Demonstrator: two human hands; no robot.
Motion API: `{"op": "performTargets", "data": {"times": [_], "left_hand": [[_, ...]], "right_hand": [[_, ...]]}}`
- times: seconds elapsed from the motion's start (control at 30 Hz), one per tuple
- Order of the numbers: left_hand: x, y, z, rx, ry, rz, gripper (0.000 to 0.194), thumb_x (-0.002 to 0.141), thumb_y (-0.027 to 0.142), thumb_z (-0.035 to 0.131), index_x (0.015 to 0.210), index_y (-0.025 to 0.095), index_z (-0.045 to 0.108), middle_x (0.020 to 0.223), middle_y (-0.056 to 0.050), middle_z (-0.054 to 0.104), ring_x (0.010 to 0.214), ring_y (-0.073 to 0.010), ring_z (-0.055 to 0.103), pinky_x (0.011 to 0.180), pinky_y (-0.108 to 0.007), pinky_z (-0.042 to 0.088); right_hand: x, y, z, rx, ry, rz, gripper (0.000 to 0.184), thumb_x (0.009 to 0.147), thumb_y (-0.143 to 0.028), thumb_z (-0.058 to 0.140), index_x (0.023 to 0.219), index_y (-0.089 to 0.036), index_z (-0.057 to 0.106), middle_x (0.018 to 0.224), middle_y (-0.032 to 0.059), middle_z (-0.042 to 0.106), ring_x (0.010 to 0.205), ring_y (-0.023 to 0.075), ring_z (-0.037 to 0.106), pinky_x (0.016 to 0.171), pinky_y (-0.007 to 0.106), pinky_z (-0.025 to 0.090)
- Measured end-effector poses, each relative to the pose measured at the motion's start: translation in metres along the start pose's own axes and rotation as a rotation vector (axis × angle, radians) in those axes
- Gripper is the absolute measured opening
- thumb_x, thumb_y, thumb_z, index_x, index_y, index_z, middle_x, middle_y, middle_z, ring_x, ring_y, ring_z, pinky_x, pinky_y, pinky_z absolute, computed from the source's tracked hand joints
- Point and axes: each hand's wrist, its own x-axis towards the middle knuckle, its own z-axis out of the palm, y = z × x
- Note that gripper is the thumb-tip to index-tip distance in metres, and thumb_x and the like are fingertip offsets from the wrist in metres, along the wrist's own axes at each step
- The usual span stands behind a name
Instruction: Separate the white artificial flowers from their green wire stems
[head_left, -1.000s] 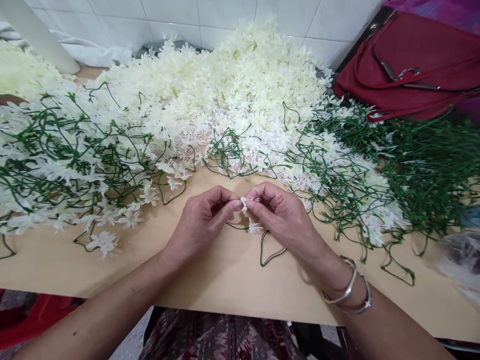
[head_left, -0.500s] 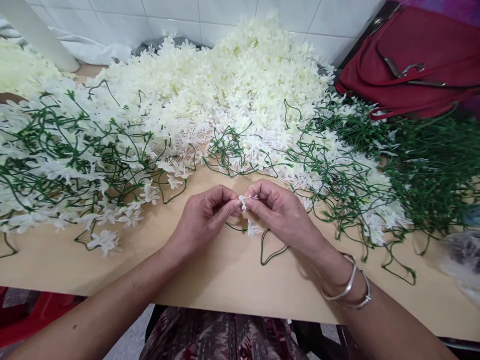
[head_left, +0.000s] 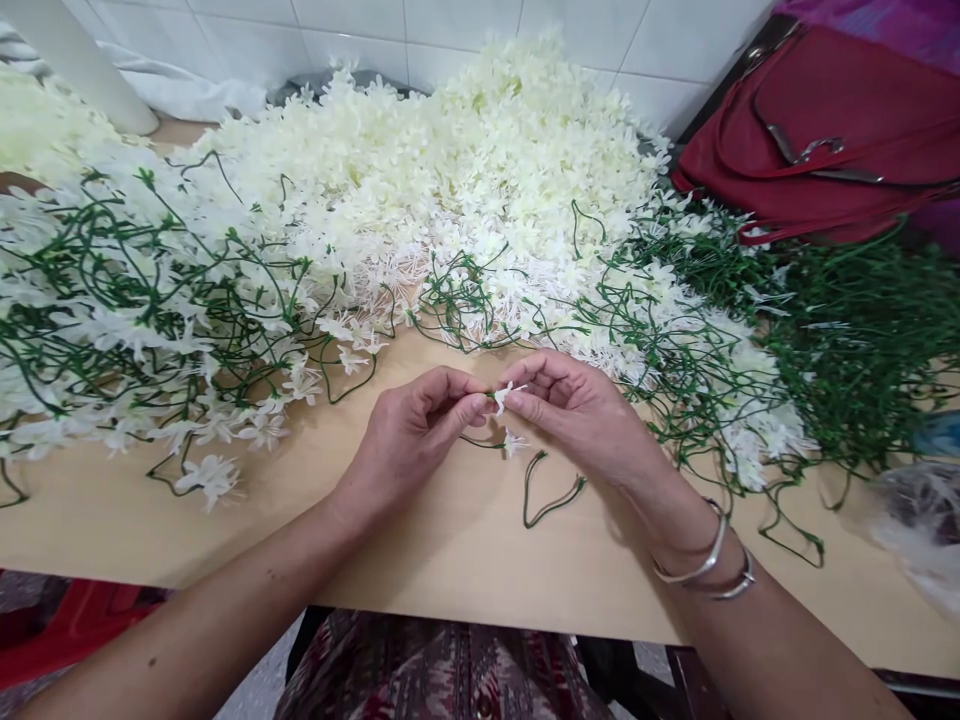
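Between my hands is a small white artificial flower [head_left: 503,398] with thin stamens pointing right. My left hand [head_left: 427,420] pinches the green stem end behind its petals. The thumb and fingertips of my right hand [head_left: 577,410] close around the flower's front, at the petals and stamens. From under my left fingers a green stem [head_left: 480,442] runs out to a second white flower [head_left: 514,444], hanging just above the table. A loose, bent green stem [head_left: 534,505] without petals lies on the table below my right hand.
White and cream flower heads [head_left: 480,150] are heaped along the tiled wall. Flowers on green stems [head_left: 150,290] pile up at left, bare green stems [head_left: 862,320] at right. A red bag [head_left: 825,130] stands back right; a clear plastic bag [head_left: 922,520] lies at the right edge.
My right hand has shifted slightly right and its fingers have loosened, showing more of the white flower. The bent stem on the table is now fully uncovered.
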Motion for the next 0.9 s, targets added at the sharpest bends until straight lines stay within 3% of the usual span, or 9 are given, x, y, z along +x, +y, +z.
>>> {"op": "performTargets", "data": {"times": [0.17,0.4,0.77,0.9], "left_hand": [[-0.0003,-0.0021,0.0017,-0.050,0.035,-0.047,0.023,0.093,0.040,0.076,0.101,0.020,0.074,0.089,-0.004,0.081,0.082,-0.0169,0.077,0.074,-0.025,0.060],[-0.0013,0.0007,0.0004,0.002,-0.007,-0.025,0.019,0.096,0.039,0.073,0.095,0.020,0.074,0.086,-0.004,0.080,0.079,-0.0165,0.076,0.073,-0.025,0.059],[-0.0011,-0.0009,-0.0005,0.106,-0.015,0.011,0.016,0.097,0.037,0.071,0.093,0.021,0.074,0.084,-0.002,0.080,0.078,-0.0159,0.075,0.070,-0.024,0.055],[-0.0012,-0.0007,-0.0011,0.114,-0.028,0.016,0.017,0.097,0.038,0.071,0.093,0.021,0.074,0.085,-0.002,0.080,0.078,-0.0151,0.075,0.071,-0.023,0.054]], "right_hand": [[-0.0003,0.0017,0.0025,-0.020,0.012,-0.017,0.019,0.090,-0.038,0.080,0.090,-0.021,0.071,0.082,0.0010,0.070,0.072,0.0139,0.064,0.067,0.029,0.053],[-0.0013,0.0007,0.0011,-0.070,0.043,-0.010,0.018,0.089,-0.039,0.080,0.089,-0.022,0.072,0.082,0.0010,0.069,0.072,0.0138,0.061,0.065,0.029,0.051],[0.0005,0.0040,-0.0006,-0.136,-0.007,-0.001,0.023,0.089,-0.040,0.078,0.086,-0.018,0.071,0.076,0.0007,0.067,0.066,0.0125,0.058,0.059,0.026,0.043],[0.0005,0.0042,-0.0001,-0.110,-0.033,-0.003,0.023,0.090,-0.040,0.077,0.087,-0.018,0.071,0.077,0.0007,0.069,0.066,0.0125,0.060,0.060,0.026,0.045]]}}
